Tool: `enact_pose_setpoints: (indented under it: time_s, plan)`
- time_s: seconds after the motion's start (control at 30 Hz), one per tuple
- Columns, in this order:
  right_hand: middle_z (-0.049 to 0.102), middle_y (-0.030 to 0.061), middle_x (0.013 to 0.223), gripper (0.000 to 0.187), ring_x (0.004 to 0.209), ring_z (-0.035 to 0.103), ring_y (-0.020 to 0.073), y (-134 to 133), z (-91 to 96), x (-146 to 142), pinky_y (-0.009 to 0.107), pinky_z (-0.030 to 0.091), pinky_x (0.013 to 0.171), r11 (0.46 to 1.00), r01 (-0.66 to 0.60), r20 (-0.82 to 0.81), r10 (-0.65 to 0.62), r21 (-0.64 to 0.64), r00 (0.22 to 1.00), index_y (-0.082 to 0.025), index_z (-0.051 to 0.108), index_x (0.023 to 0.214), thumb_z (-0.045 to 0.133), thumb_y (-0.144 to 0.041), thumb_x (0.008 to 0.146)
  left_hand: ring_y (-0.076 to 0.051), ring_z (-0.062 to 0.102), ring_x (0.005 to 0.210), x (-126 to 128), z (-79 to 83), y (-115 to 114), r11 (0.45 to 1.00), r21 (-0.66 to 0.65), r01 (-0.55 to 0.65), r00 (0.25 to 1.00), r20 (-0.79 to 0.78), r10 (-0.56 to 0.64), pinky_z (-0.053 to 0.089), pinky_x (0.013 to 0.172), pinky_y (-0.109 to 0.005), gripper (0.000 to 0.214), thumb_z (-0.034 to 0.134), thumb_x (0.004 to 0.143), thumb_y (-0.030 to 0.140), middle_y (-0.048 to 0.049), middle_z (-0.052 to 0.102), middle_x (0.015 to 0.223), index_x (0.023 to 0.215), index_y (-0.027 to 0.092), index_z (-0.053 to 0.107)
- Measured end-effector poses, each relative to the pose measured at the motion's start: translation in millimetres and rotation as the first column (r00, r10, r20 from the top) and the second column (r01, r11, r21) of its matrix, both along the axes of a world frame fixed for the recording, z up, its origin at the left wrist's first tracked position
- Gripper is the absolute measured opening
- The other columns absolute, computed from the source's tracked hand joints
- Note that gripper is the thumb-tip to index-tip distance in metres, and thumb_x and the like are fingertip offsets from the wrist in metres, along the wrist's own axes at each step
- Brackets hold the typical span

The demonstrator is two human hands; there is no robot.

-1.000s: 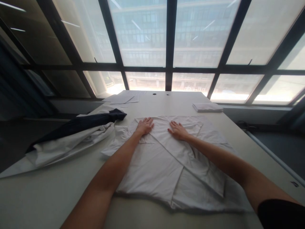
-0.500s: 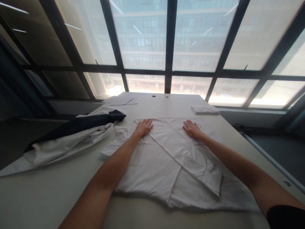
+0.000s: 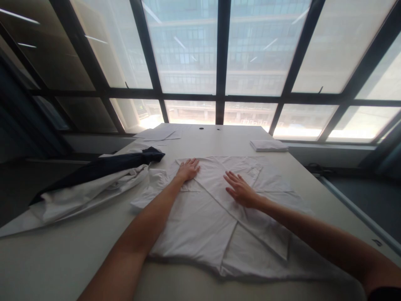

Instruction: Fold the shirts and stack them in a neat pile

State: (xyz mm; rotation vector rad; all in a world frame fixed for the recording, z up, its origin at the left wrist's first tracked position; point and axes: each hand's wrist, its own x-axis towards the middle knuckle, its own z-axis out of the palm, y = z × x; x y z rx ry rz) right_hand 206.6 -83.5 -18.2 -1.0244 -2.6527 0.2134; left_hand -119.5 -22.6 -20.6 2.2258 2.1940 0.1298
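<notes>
A white shirt (image 3: 200, 225) lies spread flat on the pale table (image 3: 62, 259), with a sleeve folded diagonally across it. My left hand (image 3: 188, 169) rests flat on the shirt's far left part near the collar, fingers stretched out. My right hand (image 3: 240, 190) lies open and flat on the folded sleeve near the shirt's middle, fingers spread. Neither hand holds anything.
A heap of white and dark navy garments (image 3: 94, 179) lies on the table to the left. A small folded white cloth (image 3: 268, 145) sits at the far right, paper sheets (image 3: 161, 133) at the far left. Large windows stand behind the table; its right edge drops to the floor.
My right hand slid from the shirt's far right part back toward me and to the left, onto the folded sleeve. My left hand stayed in place.
</notes>
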Motion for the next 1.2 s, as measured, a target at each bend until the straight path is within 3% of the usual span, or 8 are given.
enact_pose_setpoints:
  time_s: [0.1, 0.4, 0.6, 0.7, 0.8, 0.9, 1.0, 1.2]
  plan:
    - [0.026, 0.0113, 0.165, 0.063, 0.153, 0.017, 0.0217, -30.7, -4.8, 4.7, 0.046, 0.015, 0.124, 0.994, -0.091, 0.054, 0.094, -0.055, 0.994, -0.015, 0.031, 0.158, 0.034, -0.045, 0.103, -0.028, 0.020, 0.153, -0.1, 0.2, -0.1, 1.000, -0.005, 0.000, 1.000, -0.001, 0.000, 0.019, 0.121, -0.055, 0.060, 0.024, 0.103, 0.047, -0.0032, 0.021, 0.167, 0.158, 0.025, 0.030]
    - [0.022, 0.0107, 0.166, 0.062, 0.154, 0.015, 0.0247, -31.8, -14.5, 56.5, 0.051, 0.015, 0.123, 0.991, 0.130, 0.130, -0.132, 0.019, 0.983, -0.017, 0.031, 0.158, 0.027, -0.048, 0.105, -0.028, 0.019, 0.153, -1.7, -2.1, 2.0, 1.000, 0.003, -0.001, 1.000, -0.004, 0.001, 0.019, 0.121, -0.055, 0.061, 0.023, 0.103, 0.049, -0.0034, 0.021, 0.167, 0.159, 0.025, 0.030]
    - [0.027, 0.0153, 0.164, 0.061, 0.153, 0.020, 0.0287, -5.7, -18.7, 85.4, 0.058, 0.020, 0.120, 0.851, 0.523, 0.013, -0.524, 0.042, 0.852, -0.012, 0.026, 0.159, 0.024, -0.040, 0.105, -0.028, 0.021, 0.153, -2.9, -3.7, 3.2, 1.000, 0.014, 0.009, 1.000, -0.012, -0.008, 0.019, 0.121, -0.055, 0.060, 0.022, 0.103, 0.048, -0.0034, 0.022, 0.167, 0.158, 0.026, 0.031]
    - [0.030, 0.0173, 0.163, 0.059, 0.152, 0.022, 0.0290, 1.9, -13.0, 93.5, 0.056, 0.022, 0.120, 0.816, 0.577, -0.075, -0.574, 0.021, 0.815, -0.011, 0.032, 0.157, 0.025, -0.037, 0.104, -0.028, 0.021, 0.153, -3.0, -3.4, 3.4, 1.000, 0.019, 0.008, 1.000, -0.012, -0.007, 0.020, 0.121, -0.055, 0.059, 0.023, 0.103, 0.048, -0.0034, 0.023, 0.167, 0.158, 0.027, 0.032]
    - [0.028, 0.0150, 0.164, 0.057, 0.153, 0.018, 0.0258, -7.1, -6.2, 86.0, 0.052, 0.020, 0.122, 0.909, 0.417, -0.107, -0.414, 0.014, 0.904, -0.015, 0.037, 0.156, 0.028, -0.038, 0.105, -0.028, 0.022, 0.152, -2.9, -3.2, 3.4, 1.000, 0.017, 0.008, 1.000, -0.008, -0.008, 0.020, 0.120, -0.055, 0.060, 0.024, 0.103, 0.048, -0.0034, 0.023, 0.166, 0.158, 0.027, 0.033]
    - [0.020, 0.0097, 0.167, 0.057, 0.154, 0.011, 0.0233, -32.2, -1.9, 68.0, 0.050, 0.014, 0.123, 0.998, 0.065, -0.010, -0.065, -0.013, 0.998, -0.022, 0.034, 0.157, 0.033, -0.045, 0.105, -0.028, 0.021, 0.153, -2.7, -3.0, 3.2, 1.000, 0.015, 0.008, 1.000, -0.005, -0.008, 0.020, 0.121, -0.055, 0.060, 0.024, 0.103, 0.048, -0.0030, 0.023, 0.167, 0.158, 0.026, 0.032]
    - [0.017, 0.0084, 0.167, 0.061, 0.155, 0.008, 0.0242, -59.5, 1.0, 53.5, 0.052, 0.008, 0.124, 0.987, -0.136, 0.096, 0.144, -0.081, 0.985, -0.025, 0.030, 0.159, 0.037, -0.051, 0.104, -0.027, 0.021, 0.153, -2.2, -2.5, 2.6, 1.000, 0.015, 0.008, 1.000, -0.004, -0.008, 0.019, 0.121, -0.054, 0.060, 0.023, 0.103, 0.048, -0.0028, 0.022, 0.167, 0.158, 0.027, 0.031]
    - [0.012, 0.0088, 0.167, 0.063, 0.154, 0.006, 0.0266, -82.4, 6.2, 50.7, 0.054, 0.005, 0.123, 0.980, -0.172, 0.141, 0.186, -0.102, 0.972, -0.027, 0.023, 0.161, 0.039, -0.051, 0.104, -0.028, 0.021, 0.153, -0.6, -0.4, 0.8, 1.000, 0.014, 0.010, 1.000, -0.008, -0.010, 0.020, 0.121, -0.054, 0.059, 0.024, 0.103, 0.048, -0.0035, 0.023, 0.167, 0.158, 0.027, 0.032]
